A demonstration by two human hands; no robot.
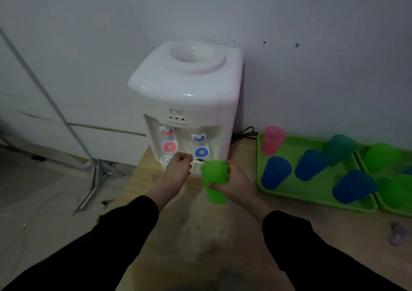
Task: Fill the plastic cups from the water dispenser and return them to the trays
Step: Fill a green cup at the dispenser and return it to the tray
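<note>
Sleeves forward, your right hand clamps the green cup just before the dispenser and its blue tap, your left hand curled empty beside it; press that tap before the cup sits beneath it and water could splash the table.

I'm seeing the green cup held upright just below the blue tap of the white water dispenser. Right of it, the green tray carries a pink cup, three blue cups and a teal cup, all upright, I think.
</note>
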